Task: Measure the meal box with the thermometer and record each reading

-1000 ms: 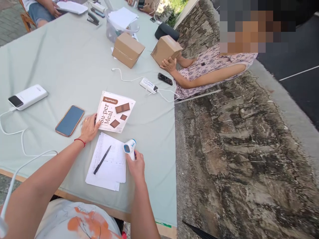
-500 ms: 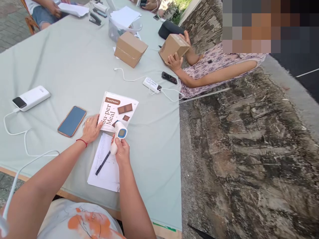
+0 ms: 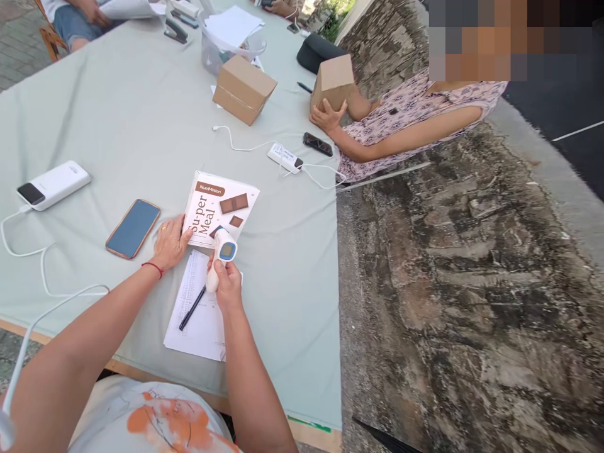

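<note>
White pistol-shaped plastic thermometer with blue-rimmed screen: held over the near middle of the pale-green cloth-covered bench, above the stack of white printed sheets. Screen faces the wearer; its head overlaps the lower edge of the carton in view, contact not determinable.

Right hand: grasping the thermometer by its grip, thumb laid below the screen, fingertips showing at the grip's left side. Right forearm comes in from the near side.

Left hand: gripping the left edge of the white cardboard carton with brown NutriMotion label, thumb on the printed face, fingertips partly hidden. Back of hand up; left forearm slants in from the near left. Whether the carton rests on the bench: cannot tell.

Slim black pen: on the sheets, far end just beside the thermometer's butt. Blue-screened phone with orange-brown rim: just left of the left hand.

Edges: near edge runs just short of the sheets, both forearms crossing it. Right edge stands well apart from the right hand, a wide strip of cloth between. Far side: brown cardboard box, well apart from the carton.
</note>
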Action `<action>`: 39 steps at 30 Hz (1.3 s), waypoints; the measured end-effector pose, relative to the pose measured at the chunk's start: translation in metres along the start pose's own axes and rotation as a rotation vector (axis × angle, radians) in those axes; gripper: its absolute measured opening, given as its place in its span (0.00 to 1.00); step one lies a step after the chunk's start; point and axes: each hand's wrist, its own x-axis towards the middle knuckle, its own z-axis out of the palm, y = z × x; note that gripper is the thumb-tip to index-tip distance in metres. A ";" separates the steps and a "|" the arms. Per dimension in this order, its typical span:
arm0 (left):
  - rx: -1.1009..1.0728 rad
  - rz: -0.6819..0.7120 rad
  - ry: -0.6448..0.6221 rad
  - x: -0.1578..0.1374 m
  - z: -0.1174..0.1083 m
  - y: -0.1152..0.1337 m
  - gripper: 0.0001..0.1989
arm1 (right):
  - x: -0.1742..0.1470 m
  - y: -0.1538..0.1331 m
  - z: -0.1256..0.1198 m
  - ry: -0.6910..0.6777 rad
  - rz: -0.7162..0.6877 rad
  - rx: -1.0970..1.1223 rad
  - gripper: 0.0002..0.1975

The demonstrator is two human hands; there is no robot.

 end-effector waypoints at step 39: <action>-0.070 0.042 0.002 0.002 -0.006 0.000 0.39 | -0.066 -0.050 -0.028 0.140 -0.013 -0.141 0.23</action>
